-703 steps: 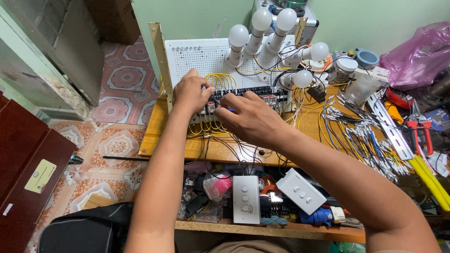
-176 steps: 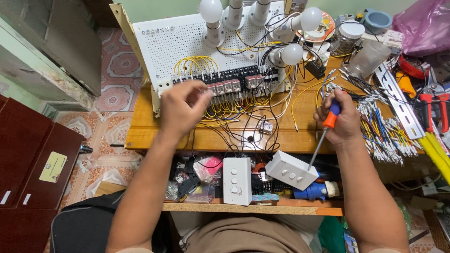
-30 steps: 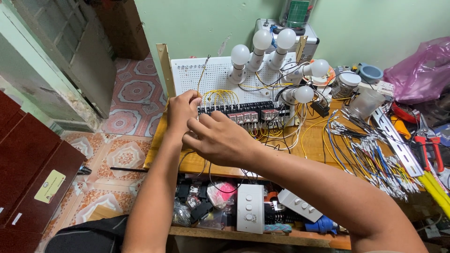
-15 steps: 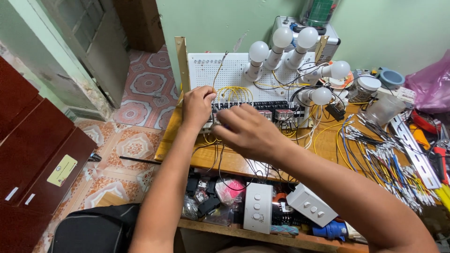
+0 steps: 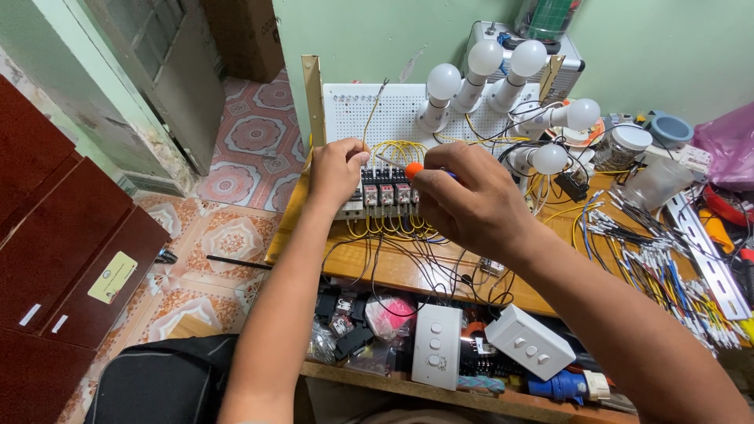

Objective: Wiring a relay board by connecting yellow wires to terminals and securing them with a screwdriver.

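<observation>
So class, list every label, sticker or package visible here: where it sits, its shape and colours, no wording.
Yellow label: tilted rectangle with a small emblem, on the dark red cabinet at left.
Two white stickers: small strips, lower on that cabinet.
Cardboard box: brown, on the floor by the doorway, top.

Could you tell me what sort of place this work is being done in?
Probably a home electrical workbench or small training corner. A white perforated panel carries rows of relays and bulbs, cut wires lie across the wooden bench, and the right hand holds an orange-tipped screwdriver beside the left hand.
</observation>
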